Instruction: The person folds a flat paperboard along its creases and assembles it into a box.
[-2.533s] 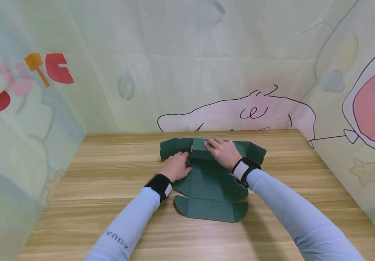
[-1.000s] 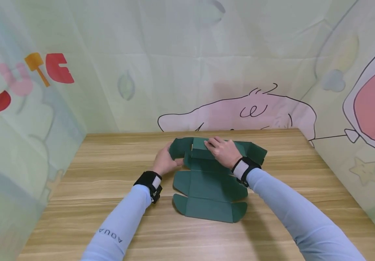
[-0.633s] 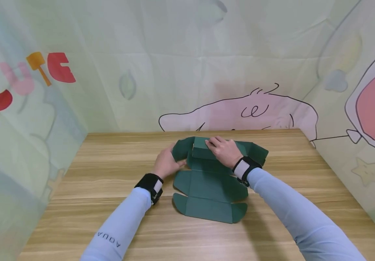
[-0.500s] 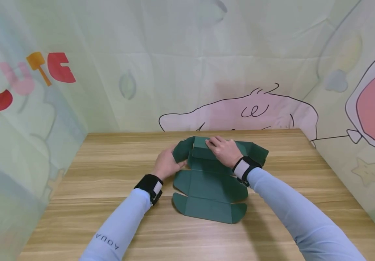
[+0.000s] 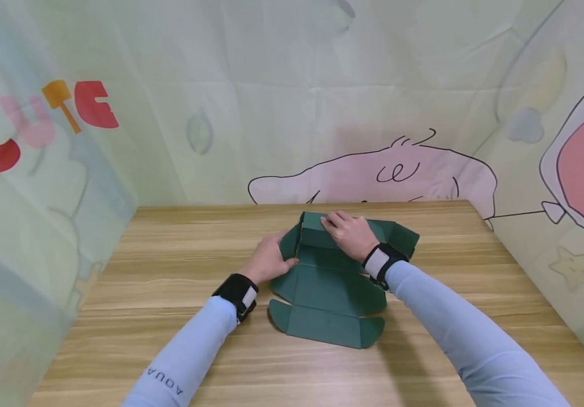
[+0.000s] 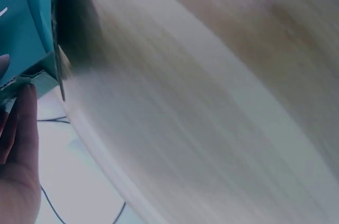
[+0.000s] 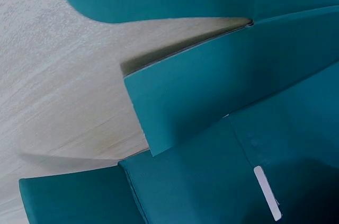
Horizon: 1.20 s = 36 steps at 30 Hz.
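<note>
A partly folded dark green cardboard box [image 5: 335, 288] lies on the table, its front panels flat and its back wall folded up. My left hand [image 5: 266, 260] pinches the left side flap [image 5: 289, 242], thumb on the near side and the other fingers mostly hidden behind it. At the back wall, my right hand [image 5: 349, 234] grips the folded top edge with curled fingers. The right side flap [image 5: 402, 238] sticks outward. Box edges also show in the left wrist view, where fingertips touch the cardboard [image 6: 26, 28]. A slot appears in the panel [image 7: 185, 187] in the right wrist view.
The wooden table [image 5: 180, 243] extends around the box on all sides. A printed cloth [image 5: 271, 113] with cartoon figures hangs behind the table and along both sides. Rounded front flaps [image 5: 372, 330] lie toward the near edge.
My left hand has gone from the inner left corner to the outside of the left flap, then moved right, swinging that flap inward. My right hand stays on the back wall.
</note>
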Each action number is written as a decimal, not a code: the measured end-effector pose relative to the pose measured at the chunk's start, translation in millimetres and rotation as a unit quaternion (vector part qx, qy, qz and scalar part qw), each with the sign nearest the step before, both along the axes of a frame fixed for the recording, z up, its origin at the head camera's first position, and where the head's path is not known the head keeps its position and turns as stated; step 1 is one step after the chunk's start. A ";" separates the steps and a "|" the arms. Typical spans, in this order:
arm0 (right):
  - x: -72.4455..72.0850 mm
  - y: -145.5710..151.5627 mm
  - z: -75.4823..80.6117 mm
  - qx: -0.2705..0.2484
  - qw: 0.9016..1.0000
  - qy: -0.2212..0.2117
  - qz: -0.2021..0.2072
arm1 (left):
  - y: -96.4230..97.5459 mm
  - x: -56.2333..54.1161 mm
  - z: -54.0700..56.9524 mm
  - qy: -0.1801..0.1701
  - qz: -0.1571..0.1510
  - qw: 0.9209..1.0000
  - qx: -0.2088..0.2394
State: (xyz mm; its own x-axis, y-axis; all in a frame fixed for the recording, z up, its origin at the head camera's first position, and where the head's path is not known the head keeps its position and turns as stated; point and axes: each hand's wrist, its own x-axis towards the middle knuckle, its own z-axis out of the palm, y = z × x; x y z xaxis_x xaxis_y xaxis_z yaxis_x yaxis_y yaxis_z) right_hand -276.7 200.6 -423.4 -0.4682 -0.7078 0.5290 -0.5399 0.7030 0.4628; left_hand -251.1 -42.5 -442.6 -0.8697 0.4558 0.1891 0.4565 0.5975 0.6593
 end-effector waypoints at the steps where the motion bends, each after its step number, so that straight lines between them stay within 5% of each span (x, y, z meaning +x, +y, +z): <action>1: -0.3 0.1 -0.1 0.001 1.000 0.002 0.002 | 2.0 0.6 -0.2 -0.001 -0.001 1.000 0.000; 10: -1.5 1.3 -0.9 0.009 0.999 0.025 0.025 | 15.5 8.3 -0.5 -0.036 0.023 0.999 -0.025; 21: 0.5 -0.6 0.3 0.002 1.000 0.011 0.029 | 9.8 4.6 4.6 -0.098 -0.024 0.995 -0.026; 28: 0.5 -0.6 2.3 -0.007 1.000 -0.006 0.026 | 2.7 -5.0 9.5 -0.133 -0.063 0.988 0.045; 36: 2.5 -3.4 3.9 -0.010 0.999 -0.008 0.033 | 5.7 -9.8 10.8 -0.125 -0.042 0.991 0.033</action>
